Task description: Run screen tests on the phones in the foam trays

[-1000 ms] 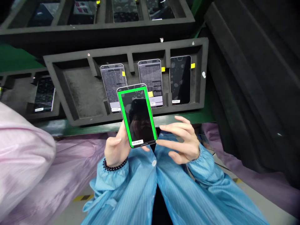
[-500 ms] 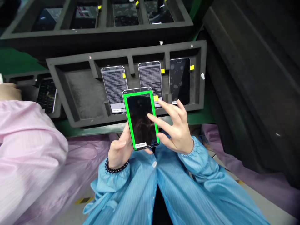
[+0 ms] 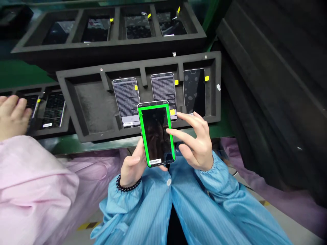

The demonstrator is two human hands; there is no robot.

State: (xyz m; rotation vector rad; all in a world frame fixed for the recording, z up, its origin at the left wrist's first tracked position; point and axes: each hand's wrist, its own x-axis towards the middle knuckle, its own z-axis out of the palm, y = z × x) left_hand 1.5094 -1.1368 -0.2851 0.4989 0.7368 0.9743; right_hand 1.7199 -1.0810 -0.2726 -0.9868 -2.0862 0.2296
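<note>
My left hand point(image 3: 131, 168) holds a smartphone point(image 3: 156, 136) from below and its left side, screen up. The screen is black inside a bright green border, with a small dark patch in the border near the upper left. A white barcode label sits at the bottom, and a yellow tab sticks out at the right edge. My right hand point(image 3: 196, 143) has its fingers apart. Its index fingertip is at the right part of the screen, touching or just above it, and another fingertip is near the yellow tab. Behind, a grey foam tray point(image 3: 84, 136) bears more phones.
Three phones lie in the tray: two show lines of text point(image 3: 126, 98) point(image 3: 163, 88), and one is dark point(image 3: 194, 92). A second foam tray point(image 3: 102, 47) with phones stands beyond. At left, a co-worker's hand point(image 3: 12, 117) is over another tray. Stacked black foam point(image 3: 268, 102) rises at right.
The view has shifted, so the trays appear lower. My right index fingertip has stayed near the screen's right side. A small dark patch shows in the green border. The co-worker's hand shows more fully.
</note>
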